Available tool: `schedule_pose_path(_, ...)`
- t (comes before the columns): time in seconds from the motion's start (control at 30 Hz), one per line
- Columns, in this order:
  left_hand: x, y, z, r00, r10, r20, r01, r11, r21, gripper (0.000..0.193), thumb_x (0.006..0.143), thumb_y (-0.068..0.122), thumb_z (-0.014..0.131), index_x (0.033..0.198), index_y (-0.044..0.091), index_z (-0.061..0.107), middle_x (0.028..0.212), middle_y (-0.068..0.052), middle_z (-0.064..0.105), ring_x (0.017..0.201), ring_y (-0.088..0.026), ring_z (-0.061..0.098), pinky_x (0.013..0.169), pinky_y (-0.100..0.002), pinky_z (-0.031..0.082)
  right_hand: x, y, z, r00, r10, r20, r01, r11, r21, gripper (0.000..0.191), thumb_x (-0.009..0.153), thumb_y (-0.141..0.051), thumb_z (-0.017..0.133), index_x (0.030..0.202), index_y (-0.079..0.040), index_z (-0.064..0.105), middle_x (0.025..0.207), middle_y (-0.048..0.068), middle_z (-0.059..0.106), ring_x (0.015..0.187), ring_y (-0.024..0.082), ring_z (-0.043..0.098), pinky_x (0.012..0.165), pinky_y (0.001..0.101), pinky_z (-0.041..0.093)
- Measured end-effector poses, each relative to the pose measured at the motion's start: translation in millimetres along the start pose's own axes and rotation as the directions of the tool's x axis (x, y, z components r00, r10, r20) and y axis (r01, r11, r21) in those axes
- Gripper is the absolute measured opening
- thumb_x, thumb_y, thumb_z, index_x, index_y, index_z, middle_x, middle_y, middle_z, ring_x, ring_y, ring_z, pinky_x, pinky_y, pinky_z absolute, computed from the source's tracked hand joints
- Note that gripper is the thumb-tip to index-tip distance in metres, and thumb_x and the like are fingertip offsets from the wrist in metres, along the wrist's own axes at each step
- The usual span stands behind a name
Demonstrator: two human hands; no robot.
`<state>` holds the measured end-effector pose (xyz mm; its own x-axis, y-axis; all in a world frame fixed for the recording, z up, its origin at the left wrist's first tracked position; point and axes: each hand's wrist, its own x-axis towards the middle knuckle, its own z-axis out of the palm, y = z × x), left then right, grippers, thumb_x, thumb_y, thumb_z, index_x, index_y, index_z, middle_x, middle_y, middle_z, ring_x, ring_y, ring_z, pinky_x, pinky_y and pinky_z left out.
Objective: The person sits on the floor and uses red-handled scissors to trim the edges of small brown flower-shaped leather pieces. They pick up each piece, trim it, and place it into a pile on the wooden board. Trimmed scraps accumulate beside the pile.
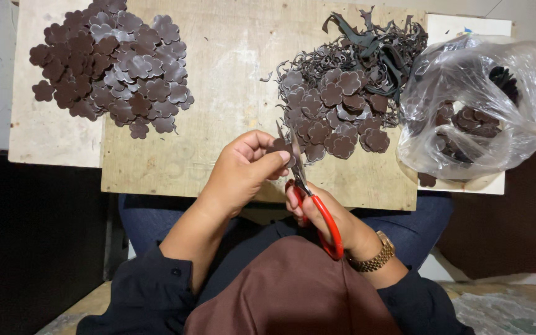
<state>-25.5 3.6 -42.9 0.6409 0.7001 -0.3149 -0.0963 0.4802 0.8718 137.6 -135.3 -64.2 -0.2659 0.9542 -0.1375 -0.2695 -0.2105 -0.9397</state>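
Observation:
My left hand (pixel 243 167) pinches a small dark brown flower-shaped piece (pixel 278 146) between thumb and fingers. My right hand (pixel 327 214) grips red-handled scissors (pixel 317 214), whose metal blades point up and meet the piece's edge. Both hands hover over the near edge of a wooden board (pixel 218 80). A gold watch (pixel 376 254) sits on my right wrist.
A heap of trimmed brown flower pieces (pixel 110 65) lies at the board's far left. Another heap of flower pieces (pixel 336 111) with dark scrap strips (pixel 376 46) lies right of centre. A clear plastic bag (pixel 479 105) holding more pieces sits at the right.

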Motion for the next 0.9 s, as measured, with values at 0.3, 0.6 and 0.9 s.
schedule_pose_path(0.3, -7.7, 9.0, 6.0, 0.984, -0.171, 0.048, 0.174, 0.982, -0.075, 0.011, 0.093, 0.008, 0.068, 0.096, 0.000, 0.061, 0.079, -0.008, 0.069, 0.061, -0.017, 0.065, 0.055, -0.030, 0.057, -1.9, 0.0, 2.8, 1.000, 0.004, 0.016, -0.005, 0.996, 0.092, 0.068, 0.101, -0.065, 0.050, 0.126, -0.002, 0.050, 0.106, 0.004, 0.051, 0.092, 0.014, 0.048, 0.084, 0.0286, 0.047)
schedule_pose_path(0.6, -4.1, 5.2, 4.7, 0.993, -0.116, 0.020, 0.117, 0.992, -0.047, 0.009, 0.093, 0.006, 0.069, 0.097, 0.000, 0.065, 0.086, -0.007, 0.071, 0.075, -0.011, 0.067, 0.070, -0.025, 0.057, -3.4, -2.8, 1.6, 0.999, 0.039, 0.011, -0.040, 0.995, 0.091, 0.061, 0.104, -0.063, 0.048, 0.117, -0.003, 0.051, 0.100, 0.001, 0.047, 0.087, 0.012, 0.045, 0.080, 0.0266, 0.044)
schedule_pose_path(0.9, -3.8, 2.4, 6.3, 0.997, -0.075, 0.031, 0.077, 0.995, -0.064, 0.008, 0.094, 0.005, 0.069, 0.097, 0.001, 0.064, 0.086, -0.005, 0.070, 0.076, -0.010, 0.067, 0.070, -0.024, 0.057, -3.1, -1.6, 2.5, 0.997, 0.059, -0.042, -0.056, 0.995, 0.079, 0.068, 0.097, -0.067, 0.048, 0.128, -0.006, 0.050, 0.101, 0.002, 0.048, 0.085, 0.011, 0.045, 0.077, 0.0265, 0.045)
